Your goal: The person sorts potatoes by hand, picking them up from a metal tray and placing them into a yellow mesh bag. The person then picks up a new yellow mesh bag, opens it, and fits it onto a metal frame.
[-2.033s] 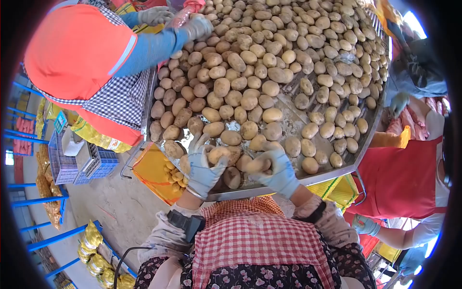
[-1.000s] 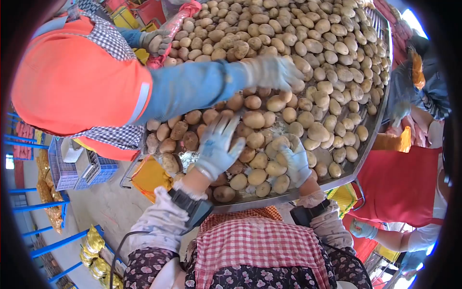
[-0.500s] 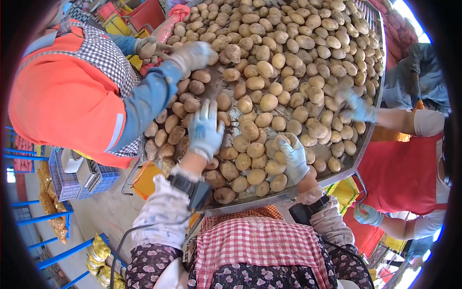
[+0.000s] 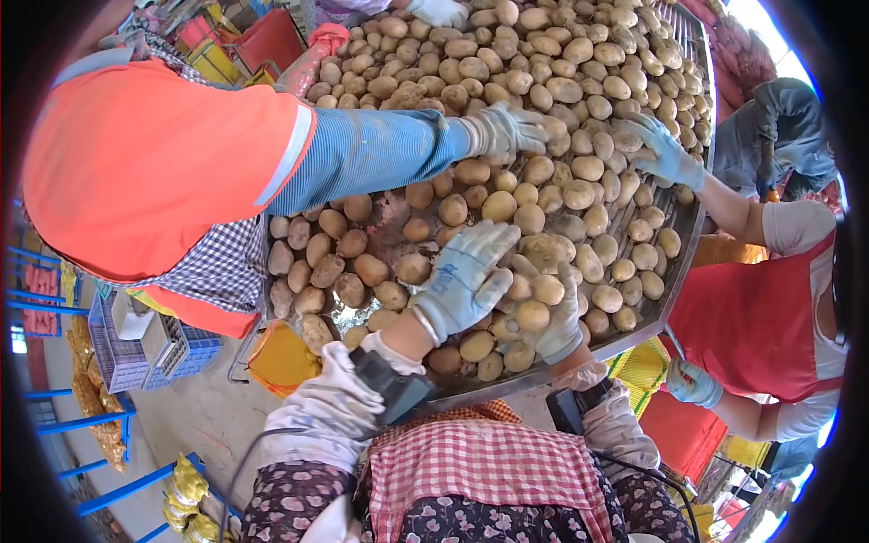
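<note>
Potatoes (image 4: pixel 528 219) lie heaped across a metal-rimmed sorting table (image 4: pixel 625 337). My left hand (image 4: pixel 463 279), in a pale blue-white glove, reaches right over the potatoes near the front, its fingers stretched out and thumb apart. Close beside it, my gloved right hand (image 4: pixel 559 328) curls around a couple of potatoes (image 4: pixel 532 316), which show between its thumb and fingers. A larger, rough potato (image 4: pixel 547 252) lies just beyond both hands. Darker potatoes (image 4: pixel 351 290) gather to the left of my left hand, where wet metal shows between them.
A co-worker's gloved hand (image 4: pixel 507 131) reaches across from the left. From the right, another person's gloved hand (image 4: pixel 665 152) touches the potatoes. A further glove (image 4: pixel 438 11) shows at the far edge. Crates (image 4: pixel 136 330) and a yellow container (image 4: pixel 282 351) stand at lower left.
My left hand has moved right, closer to my right hand, which has drawn slightly nearer with potatoes in it. The left co-worker's arm now stretches farther across the table.
</note>
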The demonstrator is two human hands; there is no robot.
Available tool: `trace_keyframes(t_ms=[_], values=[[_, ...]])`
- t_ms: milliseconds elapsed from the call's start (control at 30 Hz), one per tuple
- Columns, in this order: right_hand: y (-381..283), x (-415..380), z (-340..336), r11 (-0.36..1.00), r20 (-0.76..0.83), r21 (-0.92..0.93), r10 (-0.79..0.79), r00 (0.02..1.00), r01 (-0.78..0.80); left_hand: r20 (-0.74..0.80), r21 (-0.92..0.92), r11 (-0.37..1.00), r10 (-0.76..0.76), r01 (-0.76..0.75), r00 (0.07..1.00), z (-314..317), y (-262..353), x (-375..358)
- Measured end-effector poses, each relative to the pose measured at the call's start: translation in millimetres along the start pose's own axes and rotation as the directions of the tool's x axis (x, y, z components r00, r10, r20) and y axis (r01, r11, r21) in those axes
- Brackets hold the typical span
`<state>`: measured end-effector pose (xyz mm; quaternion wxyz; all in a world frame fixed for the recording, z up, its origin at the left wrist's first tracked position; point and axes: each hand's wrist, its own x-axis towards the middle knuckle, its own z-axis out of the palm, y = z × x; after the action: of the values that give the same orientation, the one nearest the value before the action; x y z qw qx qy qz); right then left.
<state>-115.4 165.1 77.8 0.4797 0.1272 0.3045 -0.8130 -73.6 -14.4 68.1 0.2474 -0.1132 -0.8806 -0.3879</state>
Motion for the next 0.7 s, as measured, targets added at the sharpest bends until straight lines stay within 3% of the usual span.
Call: trace_keyframes(t_ms=[33,67,100,133,167,233,267,300,367,433,467,633,667,700], values=[[0,-3,-4,0.994,0.105,0.108,-0.025,0.994,0.014,0.023,-0.024,0.991,-0.133,0.134,0.991,7,-12,0],[-2,-4,-10,0.976,0.202,0.217,-0.062,0.977,0.017,0.023,-0.025,0.991,-0.128,0.129,0.992,9,-23,-8],[-3,0,-22,0.959,0.295,0.284,-0.099,0.950,0.012,-0.001,0.336,0.912,-0.250,0.236,0.968,1,-33,-20],[-6,-7,-21,0.958,0.293,0.285,-0.103,0.951,0.016,-0.070,0.648,0.697,-0.349,0.309,0.934,-7,-41,-30],[-10,-16,-15,0.958,0.206,0.281,-0.116,0.972,0.055,-0.074,0.648,0.697,-0.343,0.306,0.936,-13,-48,-39],[-17,-26,-10,0.962,0.105,0.244,-0.154,0.982,0.124,0.194,0.454,0.798,-0.523,0.396,0.830,-27,-52,-50],[-15,-26,-15,0.961,0.104,0.248,-0.154,0.983,0.124,0.060,0.340,0.798,-0.547,0.498,0.835,-28,-59,-45],[-11,-24,-21,0.957,0.028,0.139,-0.260,0.965,0.254,-0.007,0.371,0.821,-0.464,0.433,0.886,-31,-60,-27],[-11,-27,-18,0.949,0.069,0.007,-0.314,0.947,0.315,-0.078,0.407,0.839,-0.361,0.360,0.929,-21,-71,16],[-8,-29,-16,0.910,0.049,-0.162,-0.379,0.924,0.382,-0.007,0.670,0.624,-0.537,0.402,0.844,-2,-80,51],[-5,-30,-18,0.874,0.009,-0.268,-0.419,0.908,0.406,0.000,0.662,0.632,-0.537,0.402,0.843,1,-86,62],[-1,-33,-16,0.922,-0.015,-0.117,-0.373,0.928,0.369,0.163,0.693,0.584,-0.697,0.422,0.698,-2,-89,81],[-1,-34,-22,0.919,0.042,-0.187,-0.346,0.937,0.348,0.213,0.672,0.587,-0.737,0.451,0.642,-3,-85,78],[0,-34,-26,0.909,0.092,-0.256,-0.317,0.944,0.330,0.164,0.716,0.557,-0.721,0.422,0.673,2,-76,73]])
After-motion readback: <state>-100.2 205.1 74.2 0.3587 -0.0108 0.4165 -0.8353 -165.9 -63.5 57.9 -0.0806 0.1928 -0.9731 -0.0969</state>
